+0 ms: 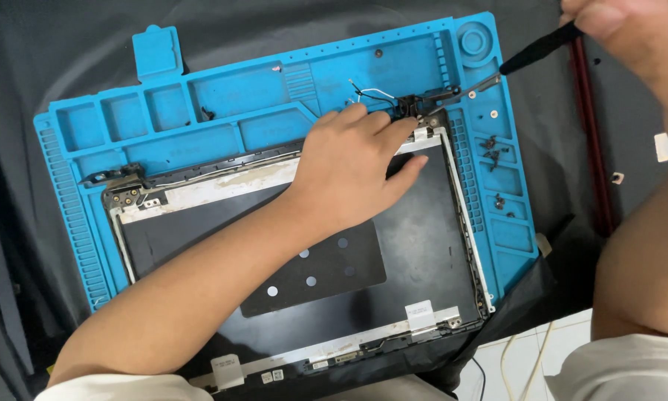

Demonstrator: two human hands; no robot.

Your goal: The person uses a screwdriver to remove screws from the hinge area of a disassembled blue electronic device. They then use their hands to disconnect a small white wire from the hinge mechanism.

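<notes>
A black laptop lid back cover point(423, 245) with metal side rails lies on a blue silicone repair mat point(237, 96). My left hand point(352, 167) rests on the cover's upper right corner, fingertips pinching the metal hinge point(430, 100) where thin black and white wires point(367, 95) come out. My right hand point(631, 33) at the top right grips a black-handled screwdriver point(542, 48), its tip pointing down-left to the hinge arm. A second hinge point(118, 182) sits at the cover's upper left corner.
Small dark screws point(492, 148) lie in the mat's right-hand compartments. A dark red rod point(590, 126) runs along the black cloth right of the mat. White cables point(523, 364) hang over a tiled floor at bottom right.
</notes>
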